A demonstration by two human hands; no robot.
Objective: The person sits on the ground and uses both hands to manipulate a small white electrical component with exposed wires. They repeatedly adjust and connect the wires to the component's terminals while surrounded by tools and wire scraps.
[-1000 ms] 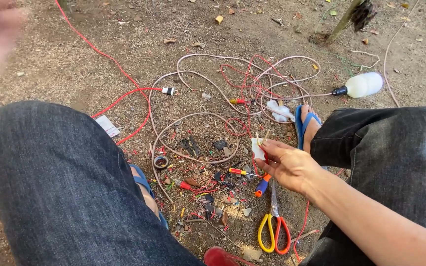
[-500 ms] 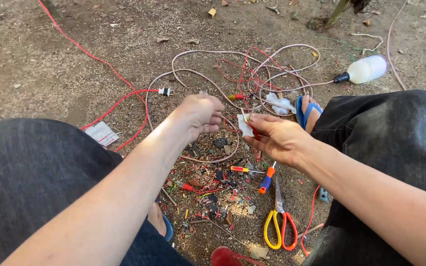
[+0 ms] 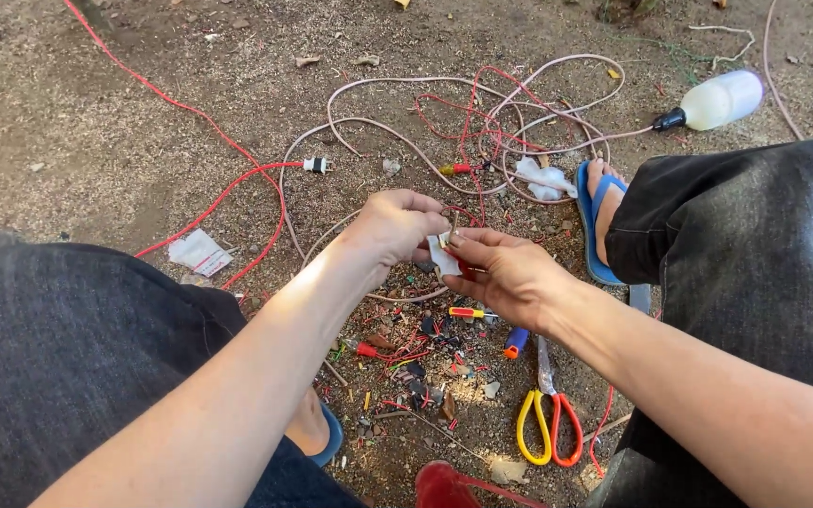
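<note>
My left hand (image 3: 397, 224) and my right hand (image 3: 503, 271) meet above the dirt ground, both pinching a small white plug piece (image 3: 442, 255) with a thin metal prong sticking up from it. A bit of red wire shows under my right thumb. Below the hands lies a heap of cut wire scraps (image 3: 416, 353), a small red-and-yellow screwdriver (image 3: 468, 312) and a blue-and-orange tool (image 3: 515, 341). Scissors with yellow and red handles (image 3: 546, 420) lie by my right forearm.
Tangled pink and red cables (image 3: 482, 122) spread over the ground ahead, with a white two-pin plug (image 3: 316, 166). A long red cable (image 3: 171, 103) runs to the upper left. A white squeeze bottle (image 3: 715, 101) lies at the upper right. My knees in dark jeans flank the area; my foot wears a blue sandal (image 3: 595, 221).
My left hand came in from the upper left and closed on the white plug piece that my right hand lifted from near the ground. The view shifted slightly downward.
</note>
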